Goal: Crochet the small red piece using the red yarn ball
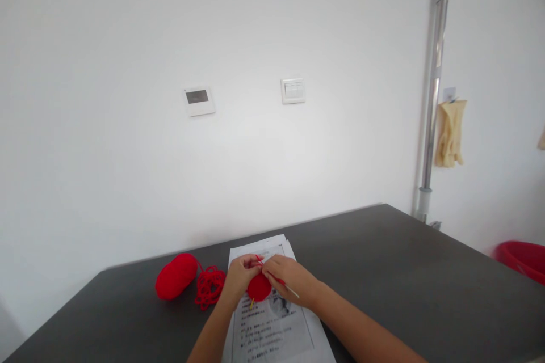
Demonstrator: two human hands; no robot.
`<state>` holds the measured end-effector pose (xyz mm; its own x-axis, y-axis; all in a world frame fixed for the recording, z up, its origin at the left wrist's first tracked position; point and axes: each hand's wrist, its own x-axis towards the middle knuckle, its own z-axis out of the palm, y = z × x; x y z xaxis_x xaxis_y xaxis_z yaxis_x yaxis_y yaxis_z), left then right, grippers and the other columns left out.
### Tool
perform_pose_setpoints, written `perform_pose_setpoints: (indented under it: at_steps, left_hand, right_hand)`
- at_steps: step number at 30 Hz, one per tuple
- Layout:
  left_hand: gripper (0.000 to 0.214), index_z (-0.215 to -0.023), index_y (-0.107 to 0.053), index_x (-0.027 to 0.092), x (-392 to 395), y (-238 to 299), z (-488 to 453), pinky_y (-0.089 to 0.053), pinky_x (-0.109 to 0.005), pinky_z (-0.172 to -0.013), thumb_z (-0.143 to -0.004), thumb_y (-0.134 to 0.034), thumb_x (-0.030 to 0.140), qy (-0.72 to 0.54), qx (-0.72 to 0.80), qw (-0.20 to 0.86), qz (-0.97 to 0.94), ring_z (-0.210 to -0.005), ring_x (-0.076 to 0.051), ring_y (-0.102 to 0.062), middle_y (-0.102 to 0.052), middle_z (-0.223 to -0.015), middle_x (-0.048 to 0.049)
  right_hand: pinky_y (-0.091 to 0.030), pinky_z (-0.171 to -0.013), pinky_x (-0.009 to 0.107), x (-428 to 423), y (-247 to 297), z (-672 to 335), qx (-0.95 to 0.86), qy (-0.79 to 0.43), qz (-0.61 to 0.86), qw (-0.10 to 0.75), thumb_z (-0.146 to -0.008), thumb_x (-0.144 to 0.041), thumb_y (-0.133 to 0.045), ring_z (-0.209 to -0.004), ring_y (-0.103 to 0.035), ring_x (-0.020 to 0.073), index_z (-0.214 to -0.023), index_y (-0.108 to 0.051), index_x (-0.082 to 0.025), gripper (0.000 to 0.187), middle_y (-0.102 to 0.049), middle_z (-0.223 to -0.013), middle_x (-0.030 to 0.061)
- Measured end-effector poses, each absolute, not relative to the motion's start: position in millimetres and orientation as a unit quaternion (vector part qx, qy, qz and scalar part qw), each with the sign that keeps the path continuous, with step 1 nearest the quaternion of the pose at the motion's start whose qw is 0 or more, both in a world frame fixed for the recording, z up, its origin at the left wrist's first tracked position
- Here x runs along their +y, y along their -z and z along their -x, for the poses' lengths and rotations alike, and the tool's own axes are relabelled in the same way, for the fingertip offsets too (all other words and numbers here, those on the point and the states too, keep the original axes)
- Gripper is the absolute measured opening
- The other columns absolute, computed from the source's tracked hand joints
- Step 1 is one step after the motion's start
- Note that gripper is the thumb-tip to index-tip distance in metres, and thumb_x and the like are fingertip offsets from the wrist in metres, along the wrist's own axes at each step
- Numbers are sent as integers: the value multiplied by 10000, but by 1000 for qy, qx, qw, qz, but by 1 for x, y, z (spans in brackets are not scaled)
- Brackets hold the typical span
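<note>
Between my two hands, above printed paper sheets (293,326), is a small round piece of red crochet work (259,288). My left hand (242,275) pinches its upper left edge, with a strand of red yarn near the fingertips. My right hand (289,278) is closed around a thin crochet hook (292,291), whose pale end sticks out below the hand. The hook's tip is hidden at the fingers. A small yellow piece (251,303), perhaps a stitch marker, hangs from the work's lower edge. To the left lie a red yarn ball (176,277) and a loose tangle of red yarn (210,287).
The dark table (374,272) reaches to a white wall with a panel (199,101) and a light switch (293,91). A metal pole (434,91) stands at the right corner, near hanging yellowish gloves (450,133). A red basin (522,260) is beyond the right edge.
</note>
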<state>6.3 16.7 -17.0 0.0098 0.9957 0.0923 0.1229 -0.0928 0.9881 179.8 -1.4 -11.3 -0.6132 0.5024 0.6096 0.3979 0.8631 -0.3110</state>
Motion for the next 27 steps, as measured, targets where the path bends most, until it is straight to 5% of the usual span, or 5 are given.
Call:
perform_pose_setpoints:
  at_steps: [15,21,27]
  left_hand:
    - [206,-703,-740,157,16,14,-7,-484,-310,-716,-571,-642,34,-499,519,389,-575,-700,-220,-668,-744,-661,-22]
    - [70,-807,-670,132,21,21,-5,-513,-354,-751,-790,-664,200,-480,521,424,-564,-739,-161,-652,-703,-789,-6]
    - [268,-801,-741,129,19,22,-7,-475,-300,-642,-536,-768,147,-517,485,494,-504,-627,-201,-660,-731,-621,-26]
  right_hand:
    - [-476,-806,322,3,27,-171,-899,-14,253,357,-956,-150,-365,-867,-568,210,-938,-574,-136,210,-635,-916,98]
    - [-480,-800,328,6,30,-171,-905,-2,236,355,-947,-142,-394,-856,-546,212,-928,-568,-143,175,-619,-906,100]
    - [-480,-826,329,12,35,-172,-894,-20,229,385,-947,-153,-406,-890,-528,204,-916,-577,-160,174,-592,-920,81]
